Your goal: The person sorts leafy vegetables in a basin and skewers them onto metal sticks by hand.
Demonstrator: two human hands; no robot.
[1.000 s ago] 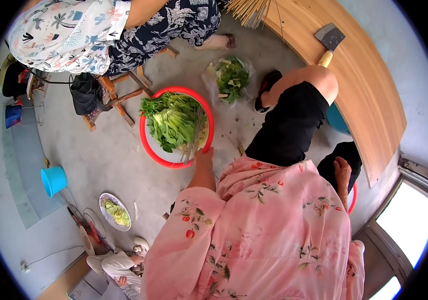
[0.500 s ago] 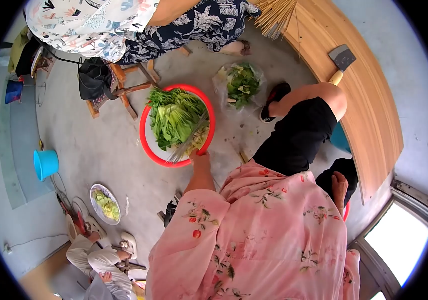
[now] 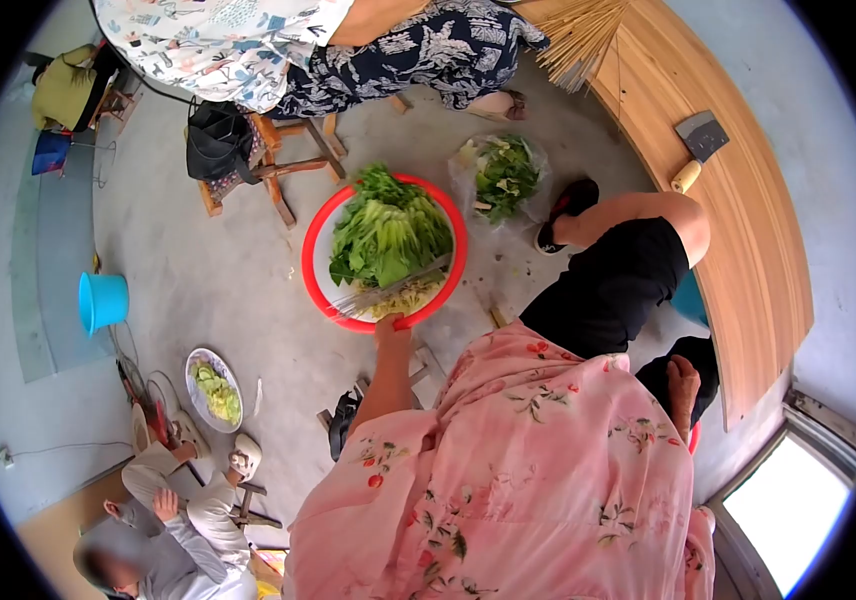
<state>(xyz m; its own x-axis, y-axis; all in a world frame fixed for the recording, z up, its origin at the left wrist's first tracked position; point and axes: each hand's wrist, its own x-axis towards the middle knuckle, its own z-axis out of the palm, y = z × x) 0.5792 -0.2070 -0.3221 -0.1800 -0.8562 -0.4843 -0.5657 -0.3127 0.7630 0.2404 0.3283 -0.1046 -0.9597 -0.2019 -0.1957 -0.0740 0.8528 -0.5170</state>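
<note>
My left hand (image 3: pixel 394 324) is closed on the near rim of a basin (image 3: pixel 314 290), red-edged and white inside. Leafy green vegetables (image 3: pixel 388 240) fill much of the basin. A bundle of thin metal skewers (image 3: pixel 378 297) lies across its near part, close to my left hand, beside pale chopped pieces (image 3: pixel 416 297). My right hand (image 3: pixel 683 382) rests against the black cloth over my leg, off to the right. It seems to hold nothing and its fingers lie loosely, partly in shadow.
A clear plastic bag of greens (image 3: pixel 506 178) sits on the floor ahead. At right, a wooden board (image 3: pixel 738 230) bears a cleaver (image 3: pixel 702 138) and bamboo sticks (image 3: pixel 583 40). A stool (image 3: pixel 283 165), blue bucket (image 3: pixel 103 303) and plate of cut vegetables (image 3: pixel 214 390) stand left; two people sit nearby.
The basin has shifted to the right and turned, with my left hand still on its rim. The view has moved. The person at lower left has come further into view with hands raised.
</note>
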